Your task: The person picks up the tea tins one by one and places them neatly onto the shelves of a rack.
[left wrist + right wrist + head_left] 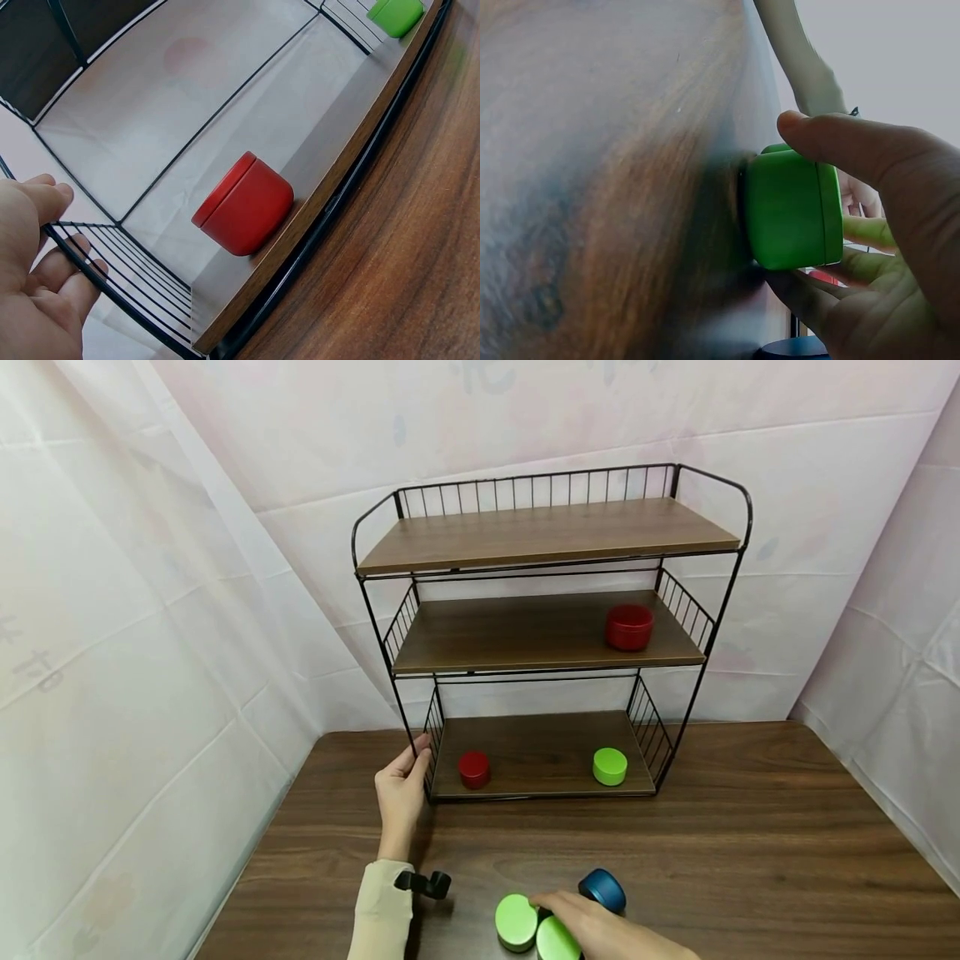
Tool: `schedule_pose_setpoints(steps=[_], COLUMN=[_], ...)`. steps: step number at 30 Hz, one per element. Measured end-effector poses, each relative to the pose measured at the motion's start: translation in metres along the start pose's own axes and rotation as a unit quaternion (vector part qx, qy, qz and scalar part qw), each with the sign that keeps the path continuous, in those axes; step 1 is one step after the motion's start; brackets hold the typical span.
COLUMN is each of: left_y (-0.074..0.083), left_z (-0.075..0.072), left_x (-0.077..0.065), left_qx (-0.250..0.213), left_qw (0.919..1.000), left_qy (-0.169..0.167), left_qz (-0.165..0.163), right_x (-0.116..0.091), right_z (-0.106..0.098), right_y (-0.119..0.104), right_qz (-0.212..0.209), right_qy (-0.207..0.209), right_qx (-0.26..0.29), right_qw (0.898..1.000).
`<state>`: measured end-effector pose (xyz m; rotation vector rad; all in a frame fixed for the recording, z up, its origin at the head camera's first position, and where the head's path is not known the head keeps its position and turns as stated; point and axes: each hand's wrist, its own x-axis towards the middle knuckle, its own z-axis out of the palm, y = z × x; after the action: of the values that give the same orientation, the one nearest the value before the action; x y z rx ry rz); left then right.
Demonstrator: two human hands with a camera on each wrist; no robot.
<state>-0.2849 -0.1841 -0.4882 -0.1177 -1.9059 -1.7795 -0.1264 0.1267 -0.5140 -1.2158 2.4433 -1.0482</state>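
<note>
My left hand (401,785) grips the wire side rail (124,277) at the lower left of a three-tier shelf (540,647); thumb and fingers lie on either side of the top wire. Close by, a small red tin (474,770) stands on the bottom board. My right hand (592,927) is low on the table, its thumb and fingers around a round green tin (787,210), which rests on the tabletop. A second green tin (516,922) sits just left of it, and a dark blue tin (602,891) lies tilted behind the hand.
A larger red tin (628,627) stands at the right of the middle board. Another green tin (610,767) is on the bottom board's right side. White cloth (187,610) hangs behind and beside the brown wooden table (750,827).
</note>
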Motion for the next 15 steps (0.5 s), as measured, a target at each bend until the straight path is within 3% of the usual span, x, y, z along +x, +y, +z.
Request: schedule_pose_setpoints(steps=[5, 15], left_y=[0.000, 0.000], left_z=[0.000, 0.000], left_x=[0.000, 0.000], left_qx=[0.008, 0.021], left_qw=[1.0000, 0.9996], left_qy=[0.001, 0.002], left_qz=[0.004, 0.019], right_x=[-0.001, -0.004], right_z=[0.001, 0.012], right_y=[0.004, 0.024], right_qz=[0.005, -0.047], right_qy=[0.002, 0.029], right_qx=[0.014, -0.002], right_qw=[1.000, 0.998])
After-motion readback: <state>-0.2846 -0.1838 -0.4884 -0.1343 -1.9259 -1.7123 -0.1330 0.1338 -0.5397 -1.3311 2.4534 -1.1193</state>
